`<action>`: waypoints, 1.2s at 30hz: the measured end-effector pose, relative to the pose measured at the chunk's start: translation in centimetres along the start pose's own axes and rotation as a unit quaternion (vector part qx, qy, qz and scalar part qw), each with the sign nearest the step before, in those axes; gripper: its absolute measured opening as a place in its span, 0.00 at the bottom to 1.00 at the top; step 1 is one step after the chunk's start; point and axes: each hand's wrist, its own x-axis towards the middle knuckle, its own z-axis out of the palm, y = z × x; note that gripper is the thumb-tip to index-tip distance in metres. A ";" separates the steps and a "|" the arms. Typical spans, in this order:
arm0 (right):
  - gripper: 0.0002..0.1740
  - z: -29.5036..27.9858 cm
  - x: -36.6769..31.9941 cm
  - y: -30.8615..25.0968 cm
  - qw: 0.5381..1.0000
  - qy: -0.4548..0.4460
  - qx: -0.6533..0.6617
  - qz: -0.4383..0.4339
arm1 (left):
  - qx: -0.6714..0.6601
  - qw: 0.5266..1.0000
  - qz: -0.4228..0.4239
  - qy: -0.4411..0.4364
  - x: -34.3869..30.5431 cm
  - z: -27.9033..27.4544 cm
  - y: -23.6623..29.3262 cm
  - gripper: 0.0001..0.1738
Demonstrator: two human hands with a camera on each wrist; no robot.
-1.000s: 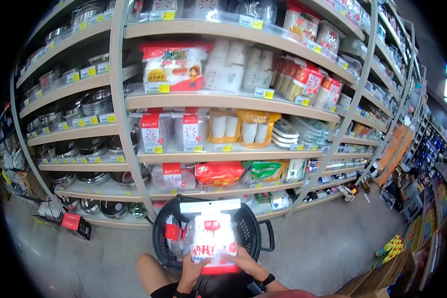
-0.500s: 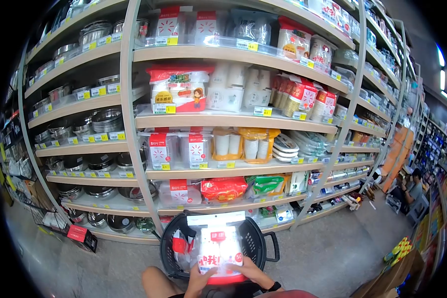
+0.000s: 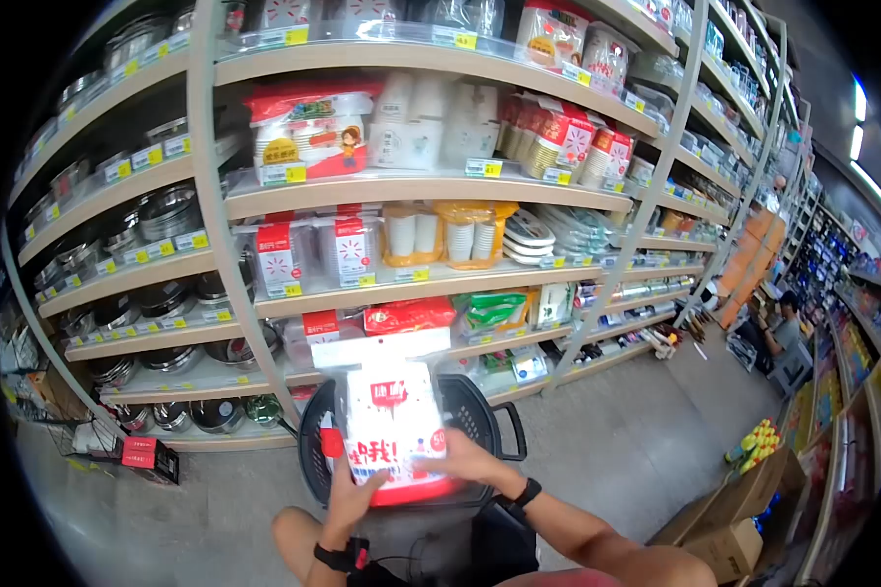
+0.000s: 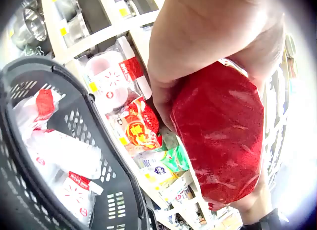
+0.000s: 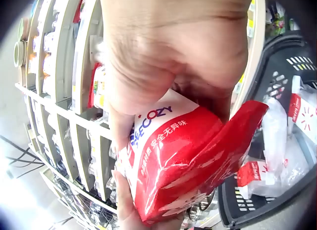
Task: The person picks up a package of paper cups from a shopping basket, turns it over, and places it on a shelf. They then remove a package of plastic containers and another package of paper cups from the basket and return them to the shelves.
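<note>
Both hands grip a plastic pack of white disposable cups (image 3: 392,421) with a clear hanging header and a red bottom. In the head view my left hand (image 3: 349,497) holds its lower left side, thumb across the front. My right hand (image 3: 472,464) grips the lower right side, thumb on the printed face. The pack's red base (image 4: 220,136) faces the left wrist camera, and creased red film (image 5: 188,161) fills much of the right wrist view. Beneath and behind it stands a dark shopping basket (image 3: 477,411) holding white packs with red labels (image 4: 67,153).
Tall shelves (image 3: 421,201) ahead carry packed cups, bowls and wrapped goods. Metal pots and pans (image 3: 171,213) fill the left racks. A cardboard box (image 3: 729,504) stands at lower right, and a seated person (image 3: 781,328) is farther down the aisle.
Both hands have raised the cup pack and shifted it left in the head view, so its header now overlaps the lower shelf. The view has also shifted. Both hands keep their hold.
</note>
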 end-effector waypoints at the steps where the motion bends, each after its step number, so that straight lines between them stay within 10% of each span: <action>1: 0.27 -0.3 0.6 -1.6 1.000 -0.001 -0.005 -0.018 | 0.021 0.999 0.018 -0.025 1.3 -0.5 2.1 0.28; 10: 0.41 -1.2 -3.9 -13.5 0.992 0.118 0.047 -0.018 | 0.169 0.971 0.040 -0.163 6.2 1.7 19.4 0.49; 12: 0.39 -2.9 -6.1 -14.9 0.976 0.158 -0.142 0.051 | 0.197 0.963 0.049 -0.175 6.4 3.7 22.0 0.48; 28: 0.38 -14.3 -21.7 -39.4 0.959 0.283 0.028 -0.009 | 0.184 0.951 0.003 -0.249 7.7 25.6 46.4 0.40; 36: 0.26 -19.6 -27.7 -44.6 0.904 0.426 -0.032 -0.012 | 0.048 0.954 -0.044 -0.294 7.3 34.0 49.1 0.36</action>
